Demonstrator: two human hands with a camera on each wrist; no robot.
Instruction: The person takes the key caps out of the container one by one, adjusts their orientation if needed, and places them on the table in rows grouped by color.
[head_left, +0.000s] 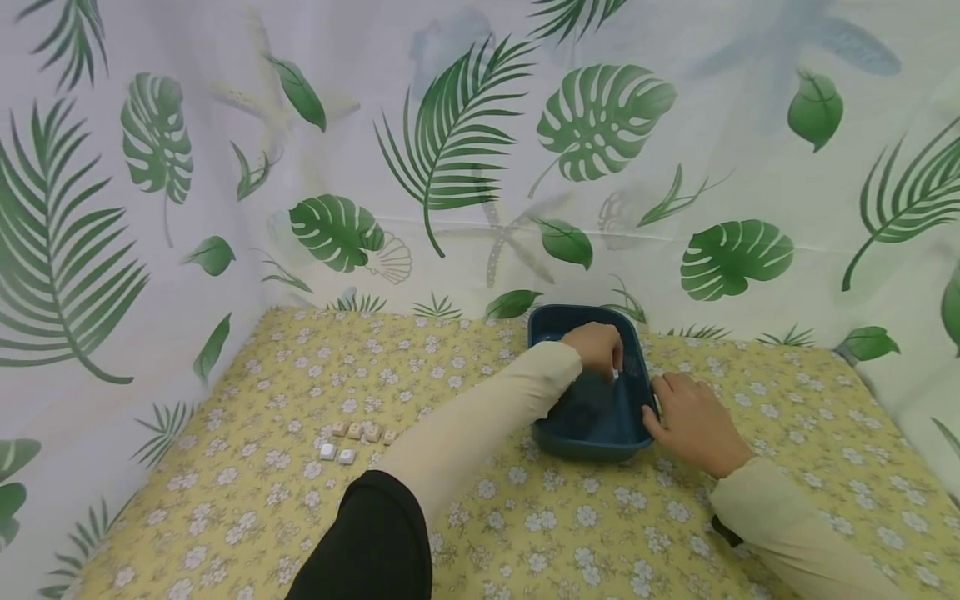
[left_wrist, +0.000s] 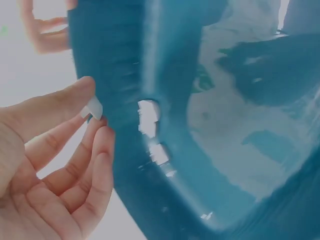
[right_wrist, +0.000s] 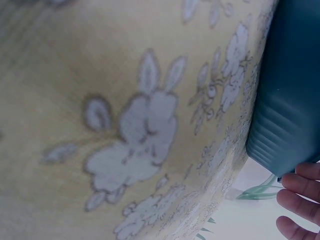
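Note:
A dark blue plastic basin (head_left: 588, 450) stands on the table. Over its inside, my left hand (head_left: 597, 348) reaches in from the left and pinches a small white keycap (left_wrist: 95, 107) between thumb and fingertips. Lower in the basin, near its wall, lie several more white keycaps (left_wrist: 148, 118). My right hand (head_left: 697, 423) rests against the basin's right side, its fingertips (right_wrist: 300, 185) at the outer wall and rim. Left of the basin, tan keycaps (head_left: 372, 432) form a short row, with two white keycaps (head_left: 327, 451) in front of them.
A yellow flowered cloth (head_left: 247, 492) covers the table. Behind it and at the sides hangs a white curtain (head_left: 465, 275) printed with green leaves, close to the basin's far edge. My left forearm crosses the table beside the keycap row.

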